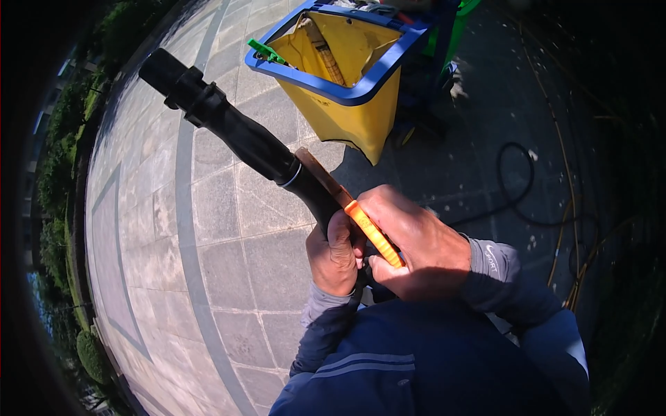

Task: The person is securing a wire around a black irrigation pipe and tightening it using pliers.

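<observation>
A black hose nozzle [239, 135] slants up and to the left in front of me, with a thin pale ring around its body. My left hand [334, 255] is closed around its lower end, thumb along the side. In my right hand [423, 243] is an orange-handled tool [372, 232] with ribbed grip and a flat, rusty brown metal end. That metal end lies alongside the nozzle's lower part; whether they touch I cannot tell. Both hands are close together, and what sits between them below the nozzle is mostly hidden.
A cleaning cart's yellow bag [340, 118] hangs from a blue frame [357, 93] ahead, with a stick-like handle [322, 52] and a green clip [267, 52]. A dark hose [513, 215] loops over the shaded paving at right. Shrubs [90, 357] line the left edge.
</observation>
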